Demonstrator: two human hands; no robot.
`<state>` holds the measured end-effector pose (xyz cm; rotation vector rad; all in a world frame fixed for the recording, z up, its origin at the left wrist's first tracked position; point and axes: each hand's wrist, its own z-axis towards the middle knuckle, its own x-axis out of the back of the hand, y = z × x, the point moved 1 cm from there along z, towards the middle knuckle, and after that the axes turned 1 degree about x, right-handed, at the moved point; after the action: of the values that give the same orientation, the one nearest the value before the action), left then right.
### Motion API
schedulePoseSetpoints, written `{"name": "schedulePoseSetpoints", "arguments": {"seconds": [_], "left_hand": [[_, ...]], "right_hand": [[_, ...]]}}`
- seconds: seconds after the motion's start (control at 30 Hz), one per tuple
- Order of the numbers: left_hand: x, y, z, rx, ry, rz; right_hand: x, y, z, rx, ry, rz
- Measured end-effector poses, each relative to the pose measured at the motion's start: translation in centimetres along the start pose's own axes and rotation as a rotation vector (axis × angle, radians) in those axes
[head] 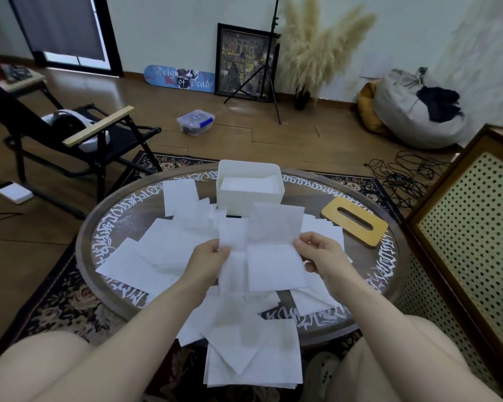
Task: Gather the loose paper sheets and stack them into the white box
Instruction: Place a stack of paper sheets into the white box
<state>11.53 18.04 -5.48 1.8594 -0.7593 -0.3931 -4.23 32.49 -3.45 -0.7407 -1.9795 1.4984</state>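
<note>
Above the middle of the round tabletop, I am holding up a held sheet of thin white paper between both hands. My left hand is pinching its left edge, fingers curled onto the paper; my right hand is pinching its right edge the same way. The sheet is hanging creased across its middle, clear of the pile below. Loose sheets are lying scattered and overlapping from the left side of the tabletop to the near edge, where several are spilling over the rim toward my knees. The white box is standing at the far edge, open, with white paper inside it. A yellow slotted lid is lying flat toward the far right edge, just beside the sheets.
</note>
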Motion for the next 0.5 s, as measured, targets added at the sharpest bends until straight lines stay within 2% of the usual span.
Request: {"name": "schedulePoseSetpoints", "arguments": {"seconds": [0.23, 0.5], "left_hand": [[-1.0, 0.3, -0.2, 0.066, -0.122, -0.193], [-0.8, 0.4, -0.5, 0.073, -0.164, -0.206]], "right_hand": [[-2.4, -0.3, -0.2, 0.033, -0.016, -0.03], [-2.6, -0.2, -0.1, 0.038, 0.009, -0.073]]}}
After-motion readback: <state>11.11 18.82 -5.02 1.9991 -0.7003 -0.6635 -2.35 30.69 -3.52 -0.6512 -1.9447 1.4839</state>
